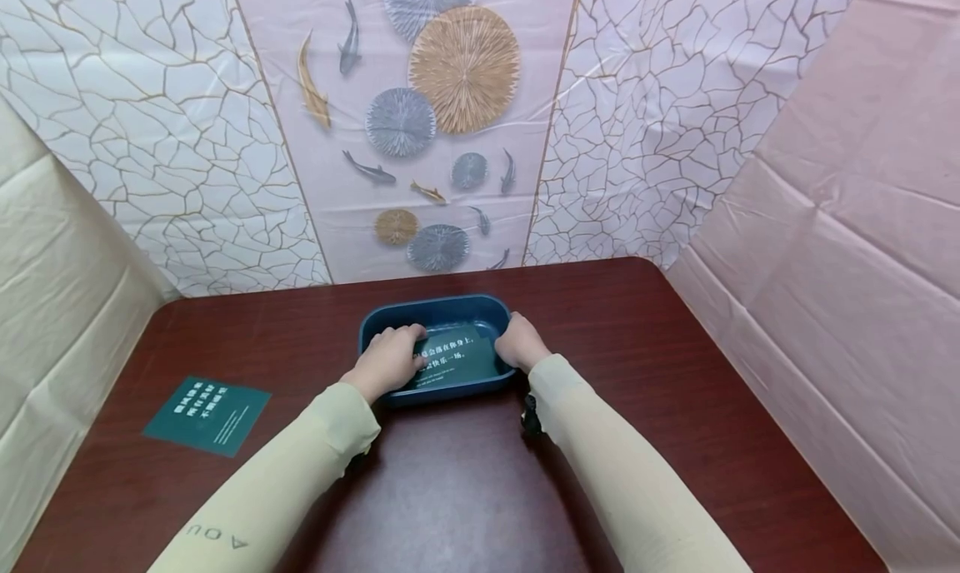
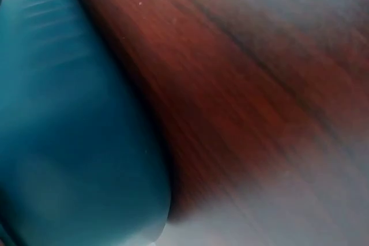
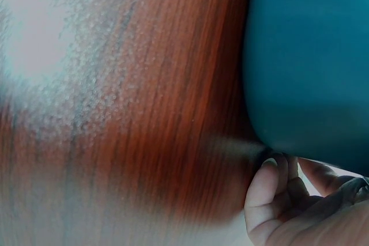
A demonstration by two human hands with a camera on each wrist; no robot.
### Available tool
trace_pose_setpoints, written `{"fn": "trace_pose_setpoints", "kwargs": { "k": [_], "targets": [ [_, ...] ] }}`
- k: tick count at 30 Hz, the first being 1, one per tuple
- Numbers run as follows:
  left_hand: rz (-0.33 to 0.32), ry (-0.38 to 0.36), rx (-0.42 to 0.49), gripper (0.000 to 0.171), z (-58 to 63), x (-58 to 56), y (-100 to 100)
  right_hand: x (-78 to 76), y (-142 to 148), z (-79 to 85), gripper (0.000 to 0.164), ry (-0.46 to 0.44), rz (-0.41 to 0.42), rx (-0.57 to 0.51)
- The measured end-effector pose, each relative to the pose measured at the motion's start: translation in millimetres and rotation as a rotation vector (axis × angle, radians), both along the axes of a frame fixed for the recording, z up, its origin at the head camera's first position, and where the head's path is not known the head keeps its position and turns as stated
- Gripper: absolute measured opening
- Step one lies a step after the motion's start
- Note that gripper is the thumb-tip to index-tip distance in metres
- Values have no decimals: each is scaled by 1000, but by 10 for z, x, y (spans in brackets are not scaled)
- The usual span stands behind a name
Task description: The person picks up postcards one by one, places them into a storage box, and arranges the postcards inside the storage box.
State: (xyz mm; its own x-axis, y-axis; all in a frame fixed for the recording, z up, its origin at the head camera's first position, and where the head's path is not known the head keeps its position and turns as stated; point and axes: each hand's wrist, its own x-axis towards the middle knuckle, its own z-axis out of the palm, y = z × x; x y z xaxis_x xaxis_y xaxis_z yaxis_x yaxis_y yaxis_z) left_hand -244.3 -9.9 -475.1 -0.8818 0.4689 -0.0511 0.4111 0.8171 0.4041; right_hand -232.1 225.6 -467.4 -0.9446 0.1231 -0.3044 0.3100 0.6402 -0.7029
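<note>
A dark blue oblong tray [image 1: 420, 311] sits on the table in the head view. Inside it lies a dark green card [image 1: 453, 365] with white lettering. My left hand [image 1: 386, 361] reaches over the tray's left end, thumb and fingers holding the card's left part, which they hide. At the opposite end my right hand [image 1: 521, 344] grips the tray's rim. Its curled fingers [image 3: 265, 185] show against the tray's outer wall [image 3: 311, 73] in the right wrist view. The left wrist view has only the tray's outside [image 2: 81, 108], with no left fingers visible.
A second green card [image 1: 207, 415] with white print lies flat on the left of the reddish-brown table [image 1: 637, 365]. Patterned sheeting [image 1: 465, 181] hangs behind the table's back edge. Pale cloth walls [image 1: 840, 248] stand along both sides.
</note>
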Motion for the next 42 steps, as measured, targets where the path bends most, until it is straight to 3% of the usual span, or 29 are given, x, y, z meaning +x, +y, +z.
{"fn": "trace_pose_setpoints", "kwargs": {
  "k": [11, 22, 42],
  "targets": [
    [-8, -3, 19, 48, -7, 36, -30, 21, -43, -18, 65, 0, 12, 15],
    [-28, -98, 16, 49, 27, -41, 28, 12, -48, -30, 65, -8, 8, 15],
    [-41, -120, 2, 48, 65, -21, 144, -18, 10, -10, 66, -5, 10, 16]
  ]
}}
